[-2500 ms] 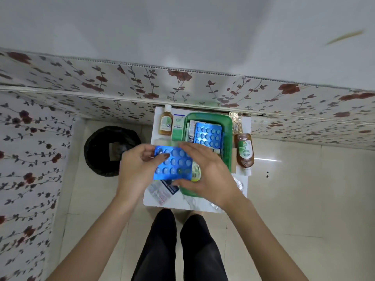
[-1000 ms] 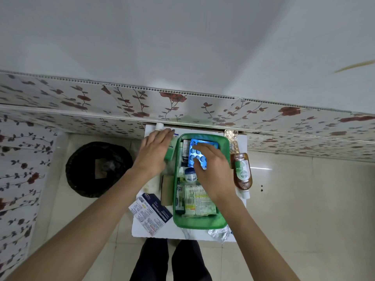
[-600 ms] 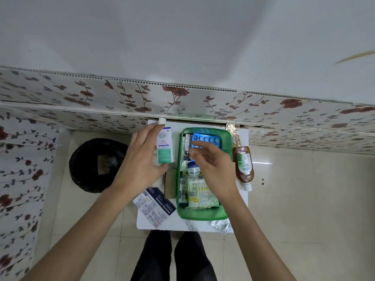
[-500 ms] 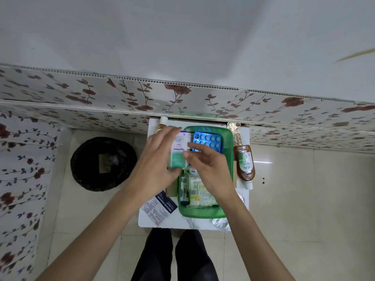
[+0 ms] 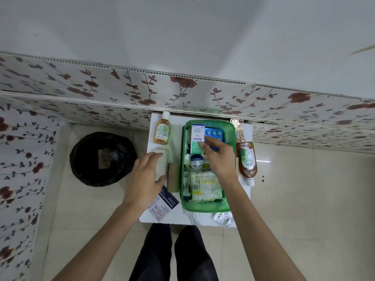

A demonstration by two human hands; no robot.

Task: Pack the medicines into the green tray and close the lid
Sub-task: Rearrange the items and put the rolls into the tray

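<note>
The person's right hand (image 5: 218, 157) reaches into the green plastic tray (image 5: 230, 175) on the small white table (image 5: 176, 122), its fingertips pinching a white-and-green medicine box (image 5: 197, 138) that lies at the tray's far end beside a blue blister pack (image 5: 214, 132). The left hand (image 5: 145, 179) curls around a pale cloth roll (image 5: 160, 165) on the table, just left of the tray. A brown antiseptic bottle (image 5: 247, 159) lies right of the tray.

Right hand (image 5: 218, 157) on box (image 5: 197, 138) in green tray (image 5: 205, 206)
</note>
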